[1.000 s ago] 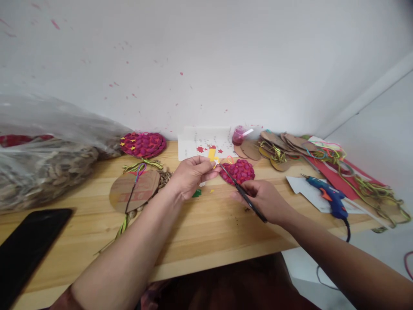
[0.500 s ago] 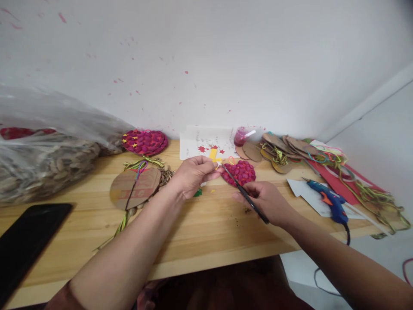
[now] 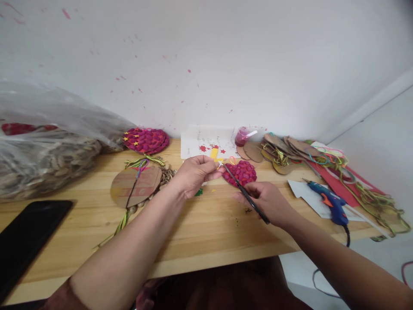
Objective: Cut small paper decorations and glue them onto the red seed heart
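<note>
Here, the left grip (image 3: pixel 197 174) pinches a flat yellow strip (image 3: pixel 214 153), the right grip (image 3: pixel 267 200) curled round slim black scissors (image 3: pixel 244 192).

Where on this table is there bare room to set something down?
Mostly the bare wood between your left forearm and right hand, running to the front edge. A smaller patch lies between the flat black object and cardboard disc. Crowded: back right, with brown discs and threads; back left, the plastic bag.

A craft workspace, shown by the glue gun (image 3: pixel 336 207) and cardboard discs (image 3: pixel 253 152).
</note>
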Demonstrator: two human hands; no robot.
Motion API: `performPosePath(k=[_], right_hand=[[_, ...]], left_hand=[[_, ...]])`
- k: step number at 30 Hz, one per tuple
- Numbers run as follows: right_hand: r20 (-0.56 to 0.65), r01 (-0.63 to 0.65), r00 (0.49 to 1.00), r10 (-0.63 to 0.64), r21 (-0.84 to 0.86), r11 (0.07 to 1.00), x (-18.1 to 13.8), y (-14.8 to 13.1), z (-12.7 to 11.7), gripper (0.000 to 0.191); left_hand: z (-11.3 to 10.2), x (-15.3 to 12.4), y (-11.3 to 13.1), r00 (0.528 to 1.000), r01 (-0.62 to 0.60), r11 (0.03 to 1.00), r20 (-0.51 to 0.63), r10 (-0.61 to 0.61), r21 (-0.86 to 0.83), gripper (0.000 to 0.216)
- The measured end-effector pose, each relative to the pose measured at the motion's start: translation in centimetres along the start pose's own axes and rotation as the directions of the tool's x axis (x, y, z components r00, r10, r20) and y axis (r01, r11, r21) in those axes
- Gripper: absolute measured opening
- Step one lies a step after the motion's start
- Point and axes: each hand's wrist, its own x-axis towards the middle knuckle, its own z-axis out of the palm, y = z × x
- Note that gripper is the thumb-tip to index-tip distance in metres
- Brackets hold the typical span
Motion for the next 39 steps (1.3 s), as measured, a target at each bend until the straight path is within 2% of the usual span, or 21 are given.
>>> performPosePath(k=[28,39], right_hand=[[0.011,0.016,1.0,-0.016,-0.031,0.999,0.1,0.11,0.02,0.038],[-0.027,0.002,1.0,-0.003,-0.032,0.999,0.11,-0.15,0.07,0.041]], left_hand=[[0.11,-0.12,0.32,1.0,0.014,1.0,-0.026,-0.013,0.02,0.016],[0.0,-0.18,0.28,1.0,-0.004,1.0,-0.025,0.004,0.024,0.016]])
